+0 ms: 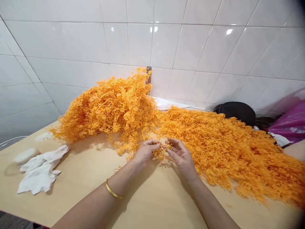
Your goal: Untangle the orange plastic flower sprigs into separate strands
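Observation:
A big heap of orange plastic sprigs (111, 105) is piled against the tiled wall, and a flatter spread of the same orange sprigs (226, 146) covers the right side of the wooden table (152, 203). My left hand (145, 152) and my right hand (179, 156) meet at the front edge of the pile. Both pinch one small orange sprig (162, 150) between their fingertips. A gold bangle (113, 192) circles my left wrist.
A crumpled white cloth (40, 171) lies at the table's left. A black bag (235, 112) and a pink plastic bag (292, 122) sit at the back right against the wall. White tiles close off the back and left.

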Demonstrator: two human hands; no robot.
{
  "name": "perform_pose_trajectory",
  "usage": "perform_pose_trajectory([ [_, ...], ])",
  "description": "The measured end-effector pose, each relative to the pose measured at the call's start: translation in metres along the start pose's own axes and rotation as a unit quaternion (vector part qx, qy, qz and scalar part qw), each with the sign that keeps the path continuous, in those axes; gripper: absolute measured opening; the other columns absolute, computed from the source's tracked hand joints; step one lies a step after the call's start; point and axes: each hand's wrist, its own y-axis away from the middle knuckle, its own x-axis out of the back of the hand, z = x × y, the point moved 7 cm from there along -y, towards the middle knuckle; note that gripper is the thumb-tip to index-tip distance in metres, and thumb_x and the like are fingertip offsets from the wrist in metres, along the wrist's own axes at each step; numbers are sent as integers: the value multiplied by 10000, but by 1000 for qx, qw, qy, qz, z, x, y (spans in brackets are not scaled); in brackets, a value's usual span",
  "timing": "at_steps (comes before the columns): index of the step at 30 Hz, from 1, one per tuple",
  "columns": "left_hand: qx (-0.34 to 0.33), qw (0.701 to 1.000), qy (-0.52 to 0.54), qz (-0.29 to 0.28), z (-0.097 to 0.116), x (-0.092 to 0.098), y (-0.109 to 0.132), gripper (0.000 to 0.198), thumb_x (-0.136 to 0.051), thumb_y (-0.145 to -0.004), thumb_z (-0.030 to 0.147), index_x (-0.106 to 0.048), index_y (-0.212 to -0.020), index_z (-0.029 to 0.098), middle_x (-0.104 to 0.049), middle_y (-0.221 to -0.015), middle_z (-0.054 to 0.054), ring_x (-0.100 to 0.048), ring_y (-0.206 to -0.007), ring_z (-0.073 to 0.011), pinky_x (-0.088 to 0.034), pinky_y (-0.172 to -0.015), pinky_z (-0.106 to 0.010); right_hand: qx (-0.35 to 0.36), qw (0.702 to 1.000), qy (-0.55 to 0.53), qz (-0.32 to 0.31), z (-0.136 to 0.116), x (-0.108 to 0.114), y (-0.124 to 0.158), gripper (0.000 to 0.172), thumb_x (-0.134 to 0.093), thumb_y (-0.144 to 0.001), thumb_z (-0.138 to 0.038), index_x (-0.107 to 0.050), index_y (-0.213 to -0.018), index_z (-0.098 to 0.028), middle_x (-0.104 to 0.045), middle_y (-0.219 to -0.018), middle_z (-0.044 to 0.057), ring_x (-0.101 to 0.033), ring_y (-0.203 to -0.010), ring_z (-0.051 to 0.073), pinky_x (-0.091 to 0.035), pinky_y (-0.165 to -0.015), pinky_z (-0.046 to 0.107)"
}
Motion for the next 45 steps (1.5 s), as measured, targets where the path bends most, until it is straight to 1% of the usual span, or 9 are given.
perform_pose_trajectory([
  [4,24,999,3,-30,-7,-5,6,160,-698,-541,105,-542,-561,132,-592,-583,-10,-531,-535,-95,-401,-530,-220,29,997,59,48,0,6,1,208,-581,-722,-238,-535,-924,-217,-583,-939,37,-570,-893,175,-443,-823,337],
  [9,111,991,-52,-60,-23,-15,14,171,-674,-532,74,-609,-681,125,-526,-517,21,-455,-433,-69,-344,-456,-209,55,990,124,40,-1,-2,8,280,-537,-762,-237,-517,-1041,-233,-584,-988,56,-560,-928,190,-432,-840,355],
  [18,79,994,-68,-38,-17,-10,16,69,-664,-582,164,-626,-621,122,-579,-562,-34,-506,-497,-121,-366,-483,-250,-28,996,82,12,11,2,1,327,-599,-714,-356,-565,-999,-201,-600,-988,60,-552,-909,190,-444,-765,293],
  [21,51,993,-99,-48,-16,-10,14,41,-656,-579,133,-616,-583,123,-553,-533,-17,-468,-494,-101,-351,-512,-245,-28,991,126,-35,13,-5,3,231,-583,-726,-364,-619,-864,-183,-618,-794,26,-557,-730,161,-434,-645,255],
  [24,30,991,-103,-75,-17,-12,12,112,-664,-579,137,-576,-512,128,-507,-500,2,-429,-495,-87,-337,-543,-243,-4,987,161,-13,12,-7,6,209,-531,-766,-358,-605,-687,-179,-558,-617,-14,-501,-590,125,-394,-544,231],
  [33,70,993,-4,-93,-1,-15,21,113,-701,-526,137,-621,-603,114,-573,-619,-38,-494,-566,-106,-369,-577,-238,-98,978,-106,150,18,30,-6,236,-663,-625,-382,-513,-614,-200,-610,-608,5,-607,-606,168,-488,-615,318],
  [40,58,997,56,10,-5,2,12,143,-689,-548,108,-597,-653,138,-569,-683,-14,-509,-635,-111,-419,-590,-244,6,981,127,146,-12,33,0,288,-620,-661,-265,-571,-943,-230,-595,-975,50,-553,-864,186,-422,-722,298],
  [43,7,998,43,47,-1,9,9,118,-682,-559,110,-585,-620,137,-547,-623,1,-484,-587,-85,-388,-555,-200,76,952,237,178,-29,30,7,124,-574,-719,-298,-579,-808,-213,-583,-838,40,-522,-789,178,-393,-678,281],
  [45,-19,997,48,54,0,10,8,109,-676,-572,118,-576,-612,137,-532,-591,9,-475,-571,-75,-377,-559,-188,76,945,276,158,-30,22,9,160,-555,-742,-336,-530,-650,-207,-516,-624,-4,-471,-602,142,-348,-549,255],
])
